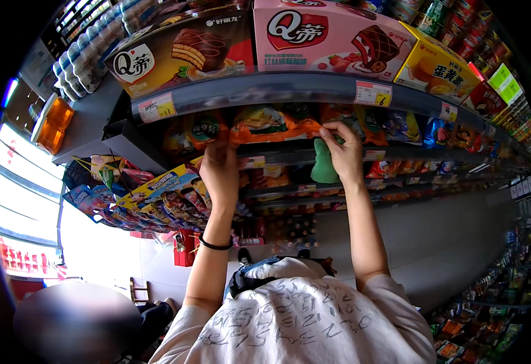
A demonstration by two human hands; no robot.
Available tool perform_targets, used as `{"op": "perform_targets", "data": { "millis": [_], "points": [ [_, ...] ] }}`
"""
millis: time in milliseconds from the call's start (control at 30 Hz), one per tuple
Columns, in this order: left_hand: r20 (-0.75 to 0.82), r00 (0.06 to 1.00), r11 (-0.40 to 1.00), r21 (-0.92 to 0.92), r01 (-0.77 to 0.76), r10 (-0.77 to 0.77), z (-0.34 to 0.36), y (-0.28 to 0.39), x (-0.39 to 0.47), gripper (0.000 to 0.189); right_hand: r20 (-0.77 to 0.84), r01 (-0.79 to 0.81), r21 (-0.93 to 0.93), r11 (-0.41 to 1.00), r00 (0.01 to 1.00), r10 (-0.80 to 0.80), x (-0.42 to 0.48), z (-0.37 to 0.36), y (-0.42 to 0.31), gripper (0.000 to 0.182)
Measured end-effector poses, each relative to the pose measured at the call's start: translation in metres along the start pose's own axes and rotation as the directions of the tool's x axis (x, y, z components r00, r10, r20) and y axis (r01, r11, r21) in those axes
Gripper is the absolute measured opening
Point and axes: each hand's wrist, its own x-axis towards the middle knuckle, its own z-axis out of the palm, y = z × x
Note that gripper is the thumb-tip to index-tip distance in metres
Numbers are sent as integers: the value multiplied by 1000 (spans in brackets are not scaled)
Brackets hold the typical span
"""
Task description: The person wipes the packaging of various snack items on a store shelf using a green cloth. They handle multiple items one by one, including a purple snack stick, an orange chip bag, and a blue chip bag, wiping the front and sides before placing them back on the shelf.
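An orange plastic snack bag (274, 125) lies at the front of a shelf, below the boxes of the upper shelf. My right hand (346, 154) pinches its right end between thumb and finger. The same hand also holds a green cloth or sponge (323, 164), which hangs below the thumb. At the bag's left end is my left hand (220, 175), fingers closed around the edge; the fingertips are partly in shadow. Another orange bag (201, 129) sits just behind the left fingers. More bags (402, 126) line the shelf to the right.
Above runs a shelf edge (265, 88) with price tags, bearing brown (220, 45), pink (311, 54) and yellow (433, 68) cake boxes. Hanging snack packets (170, 204) project at the left. A person (156, 314) is at the lower left near a wooden stool (139, 290). Lower shelves hold packets.
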Motion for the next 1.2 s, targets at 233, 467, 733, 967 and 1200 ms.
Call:
{"op": "perform_targets", "data": {
  "millis": [233,467,733,967,1200],
  "points": [
    [290,913,843,-376,384,-286,-9,14,-13,52,55,-188,336,923,982,180,0,-17,20,17],
    [361,887,773,-459,438,-288,1,16,-17,53,-21,-253,255,933,963,267,-19,-12,33,17],
    [211,977,989,149,-14,-18,15,5,14,21,-83,-201,-101,974,978,193,-9,-3,20,24],
    [112,980,721,665,-198,165,-6,2,0,32,-100,-35,-632,774,994,-36,-16,14,-9,27],
    [238,948,681,660,-316,210,-35,1,-12,36,305,164,-217,962,948,-93,-23,109,-60,22]
  ]
}}
